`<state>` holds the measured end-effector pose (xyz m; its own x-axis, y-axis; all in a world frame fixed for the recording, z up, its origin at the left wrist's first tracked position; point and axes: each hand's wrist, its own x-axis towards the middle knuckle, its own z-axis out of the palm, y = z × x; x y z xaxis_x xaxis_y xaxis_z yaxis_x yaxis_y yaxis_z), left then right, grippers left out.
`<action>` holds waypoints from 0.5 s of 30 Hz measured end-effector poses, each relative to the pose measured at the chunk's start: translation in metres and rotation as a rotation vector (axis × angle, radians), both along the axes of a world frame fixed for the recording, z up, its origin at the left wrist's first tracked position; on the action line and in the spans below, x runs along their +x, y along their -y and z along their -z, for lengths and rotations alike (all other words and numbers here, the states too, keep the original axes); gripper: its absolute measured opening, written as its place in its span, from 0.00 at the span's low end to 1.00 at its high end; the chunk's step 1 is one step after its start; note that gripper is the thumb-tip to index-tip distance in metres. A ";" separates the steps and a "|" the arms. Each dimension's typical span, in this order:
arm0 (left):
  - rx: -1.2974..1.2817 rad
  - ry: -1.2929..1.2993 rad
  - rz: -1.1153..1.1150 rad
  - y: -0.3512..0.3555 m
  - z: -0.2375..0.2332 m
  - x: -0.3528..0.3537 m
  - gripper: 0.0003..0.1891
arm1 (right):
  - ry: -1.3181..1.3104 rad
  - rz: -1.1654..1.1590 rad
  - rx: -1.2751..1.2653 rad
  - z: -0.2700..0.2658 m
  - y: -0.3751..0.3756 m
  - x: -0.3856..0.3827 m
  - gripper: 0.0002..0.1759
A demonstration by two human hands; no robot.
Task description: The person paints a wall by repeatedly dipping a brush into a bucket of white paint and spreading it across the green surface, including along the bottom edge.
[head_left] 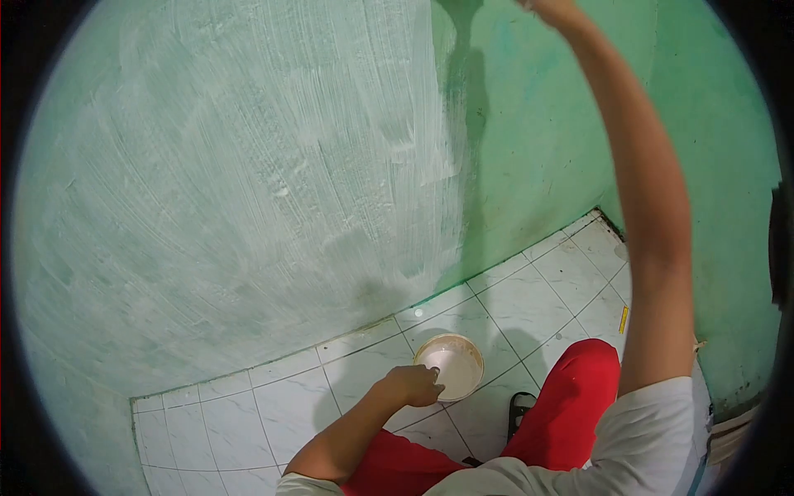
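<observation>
My left hand (413,385) is closed on the rim of a small round tub (473,347) of white paint, low in front of my knees. The thumb lies over the rim on the near left side. My right arm reaches up along the right of the view, and my right hand (546,8) is cut off by the top edge. Its fingers look curled, but what they hold is out of view. The wall (273,165) is streaked with white paint at the left. Bare green wall (546,140) shows to the right, with a dark shadow between.
White tiles (281,413) cover the floor up to the wall's foot. A small yellow strip (624,320) lies on the right, and a small white disc (418,313) near the wall. My sandalled foot (519,407) stands beside my red-trousered knee. A dark object (777,248) sits at the right edge.
</observation>
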<state>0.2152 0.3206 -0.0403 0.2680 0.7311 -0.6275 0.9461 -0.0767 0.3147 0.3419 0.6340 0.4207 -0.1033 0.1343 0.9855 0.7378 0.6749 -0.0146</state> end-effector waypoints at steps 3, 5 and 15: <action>0.067 0.068 -0.011 0.005 -0.004 0.002 0.30 | -0.229 -0.302 -0.040 0.097 -0.028 -0.031 0.17; 0.040 0.042 -0.006 0.003 -0.014 0.002 0.29 | -0.172 -0.360 -0.045 0.165 -0.006 -0.035 0.09; 0.040 0.051 0.044 -0.001 -0.019 0.016 0.28 | -0.013 -0.302 -0.633 0.428 0.045 0.001 0.16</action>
